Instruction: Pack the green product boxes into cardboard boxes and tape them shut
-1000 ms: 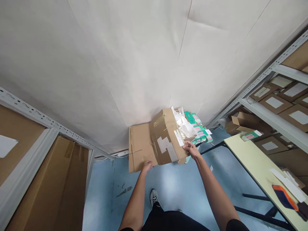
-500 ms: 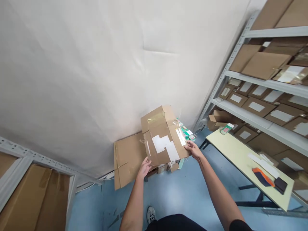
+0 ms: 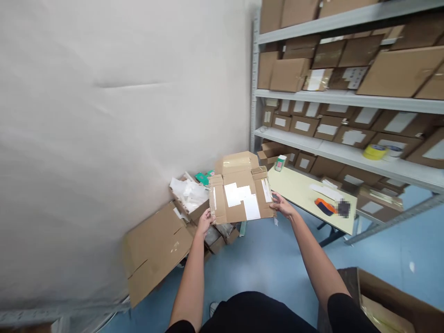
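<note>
A flattened carton (image 3: 239, 213) is held up between both hands. Its lower left corner is pinched by the left hand (image 3: 205, 221), thumb in front; its lower right edge is gripped by the fingers and thumb of the right hand (image 3: 281, 205). Compared with half a second ago, the view is swung rightward, and the flattened carton is shifted clear of the large cardboard sheet (image 3: 157, 249), now seen left of the left hand. A box (image 3: 198, 214) of white packing material (image 3: 189, 194), covered then, is exposed just beyond that hand.

White labels (image 3: 239, 196) are stuck across the carton's face; any print is too small to be read. Clear tape is noted on the top flap.

Near the right forearm, an open box (image 3: 378, 298) is seen. Beyond the left hand, green packs (image 3: 202, 178) are partly hidden by the held carton. Beyond the right hand, a table (image 3: 294, 185) is occupied by an orange and dark-blue object (image 3: 325, 206), a white strip (image 3: 328, 190) and a green-and-white pack (image 3: 280, 163). Farther off, shelving (image 3: 333, 96) is stocked with labelled boxes (image 3: 301, 125) and a yellow tape roll (image 3: 374, 151).
</note>
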Tool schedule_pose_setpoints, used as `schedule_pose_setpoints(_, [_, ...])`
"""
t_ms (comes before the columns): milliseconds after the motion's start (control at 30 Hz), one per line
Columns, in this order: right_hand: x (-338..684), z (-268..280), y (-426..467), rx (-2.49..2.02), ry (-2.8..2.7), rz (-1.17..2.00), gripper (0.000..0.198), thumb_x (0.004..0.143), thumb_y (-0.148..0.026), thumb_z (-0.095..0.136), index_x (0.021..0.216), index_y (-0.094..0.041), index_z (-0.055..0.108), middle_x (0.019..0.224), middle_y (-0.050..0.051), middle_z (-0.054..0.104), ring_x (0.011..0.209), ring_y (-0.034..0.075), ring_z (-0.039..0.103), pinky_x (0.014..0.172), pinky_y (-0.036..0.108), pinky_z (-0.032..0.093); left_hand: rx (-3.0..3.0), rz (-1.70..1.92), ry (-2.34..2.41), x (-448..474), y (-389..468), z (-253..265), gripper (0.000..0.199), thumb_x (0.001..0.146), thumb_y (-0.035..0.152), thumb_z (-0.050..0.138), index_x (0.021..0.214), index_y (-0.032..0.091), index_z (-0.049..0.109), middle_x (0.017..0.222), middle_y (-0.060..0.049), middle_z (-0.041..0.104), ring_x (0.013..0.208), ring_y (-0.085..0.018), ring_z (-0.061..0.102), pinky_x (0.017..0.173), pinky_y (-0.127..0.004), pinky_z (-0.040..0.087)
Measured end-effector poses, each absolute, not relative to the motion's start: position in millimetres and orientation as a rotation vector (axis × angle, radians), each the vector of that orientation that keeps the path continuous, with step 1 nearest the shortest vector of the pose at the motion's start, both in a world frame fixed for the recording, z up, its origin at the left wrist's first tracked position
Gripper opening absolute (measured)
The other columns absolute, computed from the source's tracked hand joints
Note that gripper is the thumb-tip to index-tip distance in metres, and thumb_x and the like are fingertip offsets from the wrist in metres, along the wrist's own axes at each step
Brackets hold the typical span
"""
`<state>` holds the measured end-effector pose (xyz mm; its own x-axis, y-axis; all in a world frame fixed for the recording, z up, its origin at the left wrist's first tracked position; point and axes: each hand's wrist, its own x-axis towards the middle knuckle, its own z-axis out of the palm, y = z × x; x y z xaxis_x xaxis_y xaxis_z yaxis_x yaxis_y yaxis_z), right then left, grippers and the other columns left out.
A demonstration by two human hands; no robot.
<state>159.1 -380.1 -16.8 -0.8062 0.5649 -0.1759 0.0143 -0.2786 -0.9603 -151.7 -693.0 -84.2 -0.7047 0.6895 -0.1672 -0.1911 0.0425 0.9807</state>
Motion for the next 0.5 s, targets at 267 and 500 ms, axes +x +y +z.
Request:
schedule_pose_setpoints(267, [274.8,-18.4,-315.0,-0.899,-1.489,1.988,0.079,0.062,-0.026,0.083,0.135,-0.036,0.054,0.121,0.003,0.071,0.104,0.024,0.069,0.077,0.029,0.054,0.761,1.713,1.606,-106.2,-549.3,-77.5,0.072,0.059,0.038,0.088,0.124,0.015,0.067,0.128,-0.017,0.072,0.123,-0.034,0.065,0.106,-0.048,0.051])
schedule_pose_setpoints(500, [309.6,-52.9,-271.0,-1.03,-1.372,1.908,0.085,0.06,-0.023,0.078,0.14,-0.035,0.05,0.112,0.001,0.069,0.089,0.018,0.067,0.074,0.028,0.051,0.928,1.527,1.481,-109.8,-427.1,-80.8,0.071,0.063,0.04,0.084,0.127,0.015,0.068,0.131,-0.017,0.071,0.121,-0.034,0.066,0.106,-0.049,0.052])
